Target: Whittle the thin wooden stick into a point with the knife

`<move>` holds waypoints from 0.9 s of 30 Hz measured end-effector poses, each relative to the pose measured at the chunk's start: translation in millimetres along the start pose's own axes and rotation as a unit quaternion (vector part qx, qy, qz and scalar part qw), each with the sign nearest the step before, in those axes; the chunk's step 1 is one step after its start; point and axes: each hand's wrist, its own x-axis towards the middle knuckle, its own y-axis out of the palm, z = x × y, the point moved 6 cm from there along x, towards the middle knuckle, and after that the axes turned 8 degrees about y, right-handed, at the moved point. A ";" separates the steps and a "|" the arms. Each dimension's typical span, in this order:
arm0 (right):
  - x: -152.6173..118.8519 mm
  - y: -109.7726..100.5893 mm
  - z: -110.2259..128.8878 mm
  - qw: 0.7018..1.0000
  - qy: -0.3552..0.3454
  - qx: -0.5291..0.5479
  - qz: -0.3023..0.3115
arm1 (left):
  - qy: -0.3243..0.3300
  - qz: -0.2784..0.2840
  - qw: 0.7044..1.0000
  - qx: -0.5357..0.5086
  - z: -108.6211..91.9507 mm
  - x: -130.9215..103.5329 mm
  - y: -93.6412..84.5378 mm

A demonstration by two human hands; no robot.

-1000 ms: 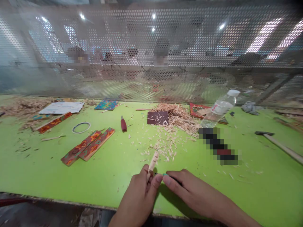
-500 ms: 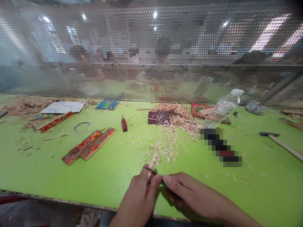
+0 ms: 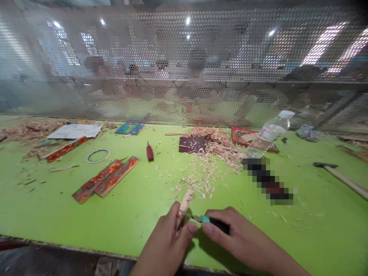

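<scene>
Head view newly bared more knife right of the stick, seemingly between strokes, left fingers pinching stick, right fingers knife.

Left hand has open green table on its left, up to two painted boards; narrow gap between those and the red-handled tool. Straight ahead: loose chips, then shavings pile and dark sheet. Bottle and pixelated dark item block forward-right. Right hand has room sideways up to the hammer. Perforated screen closes far side; knife blade sits between hands
</scene>
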 end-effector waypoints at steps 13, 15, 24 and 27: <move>4.6 3.2 -2.9 1.000 -0.005 -0.009 0.015 | 0.015 -0.018 1.000 -0.020 -0.7 -2.5 -1.1; 4.5 3.0 -3.3 1.000 -0.007 -0.005 0.012 | 0.013 -0.012 1.000 -0.020 1.8 -2.3 -1.1; 3.4 7.1 -4.3 0.998 -0.018 -0.053 -0.043 | -0.003 -0.026 0.999 -0.022 0.9 1.3 -3.0; 5.7 9.4 -6.3 0.993 -0.017 -0.087 -0.080 | -0.009 -0.032 0.999 -0.013 4.5 2.4 -3.5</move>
